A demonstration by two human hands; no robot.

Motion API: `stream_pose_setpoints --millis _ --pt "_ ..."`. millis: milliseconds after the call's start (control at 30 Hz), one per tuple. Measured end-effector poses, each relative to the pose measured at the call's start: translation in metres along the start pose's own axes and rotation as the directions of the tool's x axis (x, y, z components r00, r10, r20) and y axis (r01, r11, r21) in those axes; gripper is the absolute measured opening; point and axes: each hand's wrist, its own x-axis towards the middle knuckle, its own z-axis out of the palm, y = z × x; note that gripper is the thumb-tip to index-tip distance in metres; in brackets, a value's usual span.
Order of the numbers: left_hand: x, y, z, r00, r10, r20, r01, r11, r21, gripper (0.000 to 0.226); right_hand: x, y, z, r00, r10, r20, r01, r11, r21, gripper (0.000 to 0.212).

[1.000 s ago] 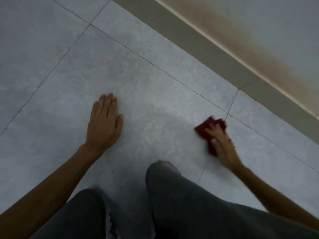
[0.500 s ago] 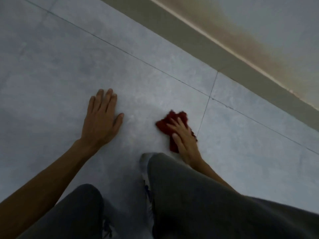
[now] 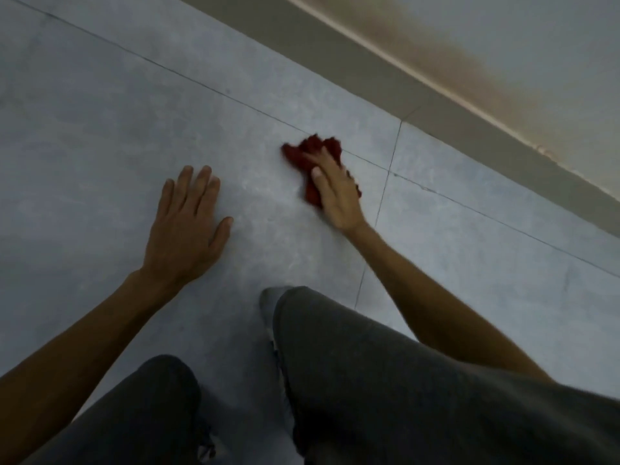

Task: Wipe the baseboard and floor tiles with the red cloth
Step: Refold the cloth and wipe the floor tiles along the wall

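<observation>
- Red cloth (image 3: pixel 310 152) lies bunched on the grey floor tiles (image 3: pixel 100 112), short of the baseboard (image 3: pixel 469 129).
- Your right hand (image 3: pixel 335 193) presses it, fingers extended over it.
- Your left hand (image 3: pixel 186 226) rests flat, fingers slightly spread.

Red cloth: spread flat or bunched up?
Bunched up: the red cloth shows crumpled folds under the right hand, pressed on the floor tile.

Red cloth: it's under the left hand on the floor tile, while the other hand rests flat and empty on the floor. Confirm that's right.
Not quite. The head view shows the red cloth under the right hand, pressed onto the floor tile. It is the left hand that rests flat and empty on the floor, apart from the cloth.
</observation>
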Motion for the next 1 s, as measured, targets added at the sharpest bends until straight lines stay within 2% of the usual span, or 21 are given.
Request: stream_pose_setpoints --millis 67,167,233,300,367,433,533,633,700,800,833,933,1000 --pt "0.000 -0.002 -0.001 1.000 0.003 -0.028 -0.003 1.000 -0.002 0.067 -0.072 0.003 0.009 0.997 0.043 0.063 -0.046 0.998 0.039 0.039" --pt "-0.002 -0.008 0.001 0.997 -0.030 -0.072 0.030 1.000 0.000 0.066 -0.155 0.041 -0.010 0.975 0.220 -0.021 -0.220 0.975 0.037 0.042" --pt "-0.003 -0.011 0.003 0.990 -0.092 -0.106 0.091 0.996 -0.019 0.066 -0.144 0.063 -0.030 0.916 0.389 -0.103 -0.382 0.921 0.077 0.047" --pt "-0.003 -0.014 0.005 0.987 -0.120 -0.106 0.117 0.993 -0.033 0.067 -0.095 0.063 -0.038 0.859 0.473 -0.195 -0.455 0.881 0.132 0.056" --pt "-0.002 -0.016 0.006 0.989 -0.116 -0.091 0.113 0.993 -0.030 0.068 -0.041 0.039 -0.029 0.874 0.434 -0.217 -0.413 0.900 0.136 0.056" --pt "0.000 -0.015 0.006 0.993 -0.087 -0.082 0.085 0.996 -0.016 0.068 -0.017 0.005 -0.002 0.952 0.262 -0.159 -0.246 0.963 0.114 0.049" --pt "0.005 -0.015 0.001 0.997 -0.049 -0.067 0.049 0.999 0.003 0.067 -0.074 -0.033 0.046 0.998 0.060 0.020 -0.062 0.991 0.120 0.041" --pt "-0.003 -0.022 -0.003 0.997 -0.062 -0.054 0.064 0.998 0.027 0.067 -0.175 -0.022 0.049 0.990 0.021 0.140 -0.039 0.991 0.130 0.041" --pt "-0.014 -0.032 -0.002 0.993 -0.099 -0.057 0.102 0.994 0.042 0.067 -0.193 0.000 0.027 0.989 0.084 0.120 -0.094 0.992 0.081 0.043" --pt "-0.033 -0.047 -0.003 0.976 -0.204 -0.082 0.207 0.978 0.032 0.066 -0.115 0.007 0.008 0.975 0.220 -0.030 -0.218 0.975 0.050 0.045" --pt "-0.038 -0.050 -0.003 0.967 -0.238 -0.094 0.242 0.970 0.028 0.066 -0.074 0.001 0.007 0.971 0.225 -0.084 -0.222 0.974 0.053 0.046" --pt "-0.045 -0.057 -0.006 0.943 -0.308 -0.129 0.312 0.950 0.016 0.065 0.050 -0.047 0.028 0.990 0.077 -0.122 -0.072 0.996 0.042 0.044" --pt "-0.046 -0.061 -0.009 0.930 -0.340 -0.138 0.343 0.939 0.002 0.066 0.101 -0.095 0.067 0.997 -0.049 -0.061 0.053 0.997 0.064 0.041"
